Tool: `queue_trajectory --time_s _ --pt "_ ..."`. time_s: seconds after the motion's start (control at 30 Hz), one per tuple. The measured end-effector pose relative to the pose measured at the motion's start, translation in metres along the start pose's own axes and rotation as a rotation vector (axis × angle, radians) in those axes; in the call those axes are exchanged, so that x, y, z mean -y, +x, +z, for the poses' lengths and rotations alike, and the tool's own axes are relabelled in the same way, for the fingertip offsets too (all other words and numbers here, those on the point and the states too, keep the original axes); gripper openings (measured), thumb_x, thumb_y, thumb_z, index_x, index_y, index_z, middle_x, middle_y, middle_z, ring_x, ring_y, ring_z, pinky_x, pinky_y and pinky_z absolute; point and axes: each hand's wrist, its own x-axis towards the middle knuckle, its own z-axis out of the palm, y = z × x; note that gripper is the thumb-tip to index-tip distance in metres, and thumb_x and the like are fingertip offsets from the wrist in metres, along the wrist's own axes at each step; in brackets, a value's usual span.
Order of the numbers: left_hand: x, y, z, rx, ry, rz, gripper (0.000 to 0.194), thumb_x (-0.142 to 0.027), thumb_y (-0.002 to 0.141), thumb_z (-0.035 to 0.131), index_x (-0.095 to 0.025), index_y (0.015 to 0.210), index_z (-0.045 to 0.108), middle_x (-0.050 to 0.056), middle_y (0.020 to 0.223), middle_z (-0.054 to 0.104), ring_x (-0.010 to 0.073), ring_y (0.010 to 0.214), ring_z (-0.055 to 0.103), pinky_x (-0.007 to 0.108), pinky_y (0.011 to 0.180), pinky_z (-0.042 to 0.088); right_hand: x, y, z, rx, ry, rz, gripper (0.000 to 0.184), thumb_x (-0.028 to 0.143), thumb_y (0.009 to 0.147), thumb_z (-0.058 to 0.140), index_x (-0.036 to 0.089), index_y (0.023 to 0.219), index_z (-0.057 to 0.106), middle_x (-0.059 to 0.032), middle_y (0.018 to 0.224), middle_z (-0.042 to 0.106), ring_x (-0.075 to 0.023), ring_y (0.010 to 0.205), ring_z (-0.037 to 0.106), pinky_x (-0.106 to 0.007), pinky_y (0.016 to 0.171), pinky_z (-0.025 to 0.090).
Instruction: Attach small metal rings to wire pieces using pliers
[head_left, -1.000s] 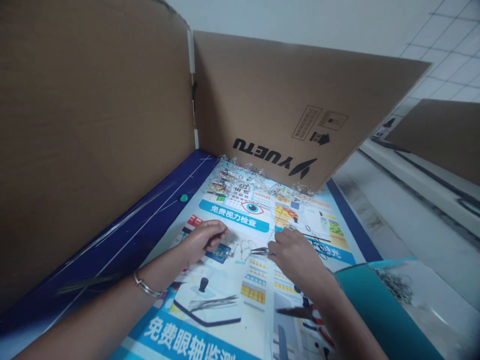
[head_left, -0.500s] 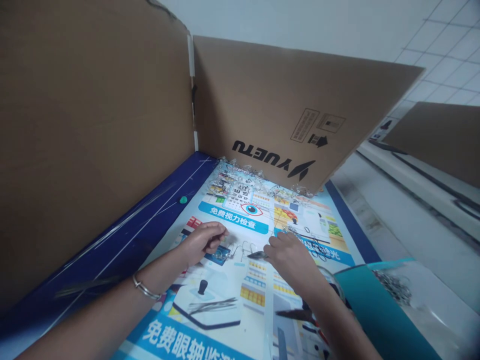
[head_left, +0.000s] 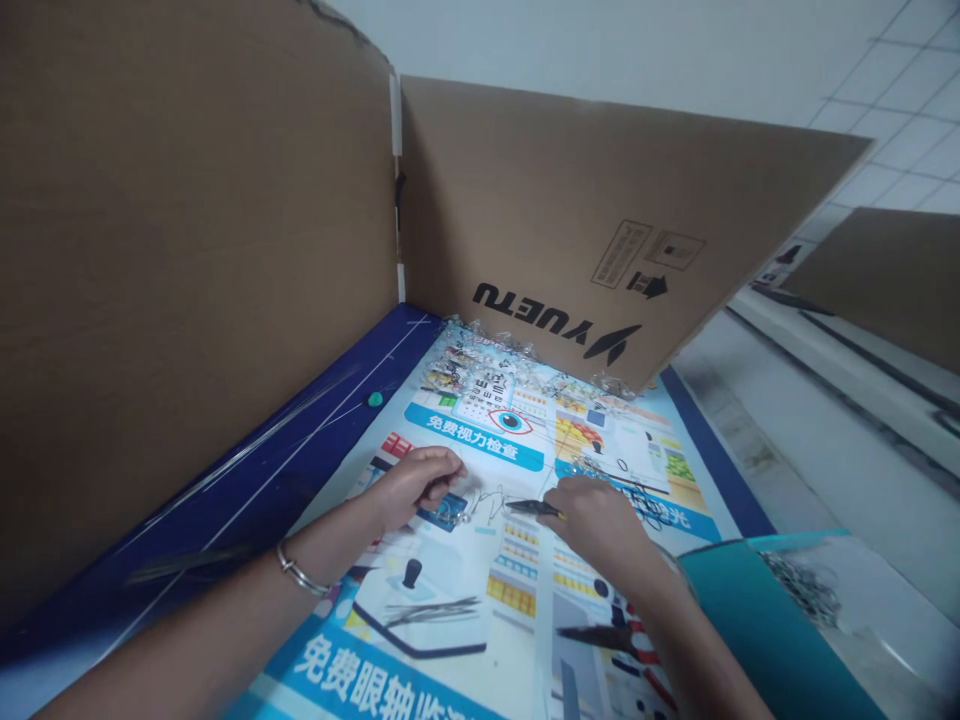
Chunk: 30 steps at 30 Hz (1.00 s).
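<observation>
My left hand, a metal bangle on its wrist, is closed with thumb and fingertips pinched. From the fingertips a thin bent wire runs to the right in loops and bends. In my closed right hand is a pair of needle-nose pliers, with a bit of yellow on the handle by the fingers. The jaws point left at the bent wire; whether they touch it is too small to tell. Small wire pieces lie below my left fingers, and dark wire loops lie right of my right hand.
Straight wires lie on the printed sheet. Red-handled pliers rest partly behind my right forearm. A teal box with metal pieces stands at right. Clear wire-like pieces line the cardboard wall.
The pliers have turned in my right hand, and their yellow handle part now shows. My left hand keeps its pinch. The whole view has shifted slightly.
</observation>
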Motion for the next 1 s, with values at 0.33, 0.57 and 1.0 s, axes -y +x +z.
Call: queue_trajectory --time_s 0.33,0.57,1.0 --pt "-0.001 -0.001 0.001 -0.009 0.021 -0.012 0.023 -0.036 0.074 0.056 -0.014 0.071 0.055 -0.004 0.058 0.044 0.0021 0.039 0.028 0.016 0.036 0.014 -0.003 0.0 0.005 0.119 -0.057 0.089 0.018 0.034 0.078 0.054 0.02 0.073 0.063 -0.004 0.073 0.062 -0.0176 0.072 0.058 -0.025 0.058 0.033" --pt "-0.004 -0.003 0.003 -0.015 0.002 -0.015 0.022 -0.035 0.073 0.058 -0.014 0.069 0.053 -0.005 0.054 0.041 0.0024 0.038 0.028 0.016 0.036 0.012 -0.004 -0.005 -0.005 0.108 -0.097 0.079 0.014 0.031 0.076 0.057 0.02 0.071 0.063 -0.0035 0.072 0.061 -0.0175 0.073 0.057 -0.025 0.058 0.033" --pt "-0.002 -0.002 0.002 -0.013 0.005 -0.004 0.022 -0.034 0.074 0.056 -0.013 0.071 0.054 -0.003 0.059 0.043 0.0019 0.04 0.028 0.016 0.036 0.013 0.002 -0.001 -0.002 -0.049 -0.102 0.016 0.012 0.032 0.076 0.06 0.02 0.075 0.062 -0.0036 0.075 0.059 -0.0193 0.079 0.051 -0.029 0.067 0.029"
